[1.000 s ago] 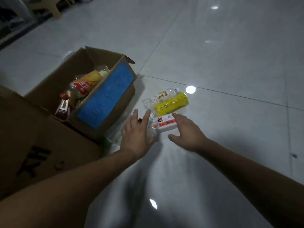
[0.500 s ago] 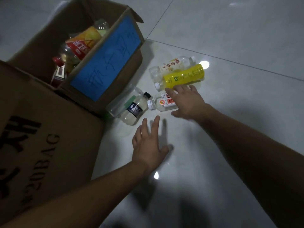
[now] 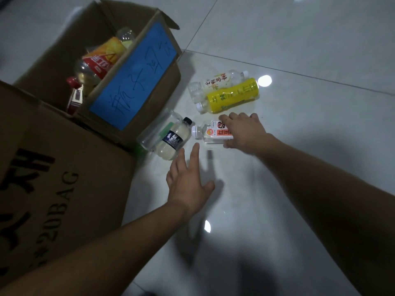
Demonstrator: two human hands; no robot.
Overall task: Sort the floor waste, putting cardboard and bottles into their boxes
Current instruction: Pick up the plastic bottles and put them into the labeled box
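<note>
Nearest, glossy pale floor tiles [image 3: 245, 221] lie under me, a big printed carton [image 3: 53, 178] at my left; my left hand [image 3: 188, 180] hovers flat, fingers spread, just short of the black-capped bottle [image 3: 174, 139]; my right hand [image 3: 245, 131] curls round the red-labelled bottle [image 3: 210, 133] lying beside it; farther, a yellow bottle [image 3: 233, 96]; the blue-labelled box [image 3: 136, 82] holds bottles [image 3: 100, 60].

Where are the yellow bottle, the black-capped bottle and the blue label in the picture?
yellow bottle [image 3: 233, 96]: head view, middle of its yellow wrap.
black-capped bottle [image 3: 172, 140]: head view, on its dark label.
blue label [image 3: 134, 75]: head view, centre of the sheet.
</note>
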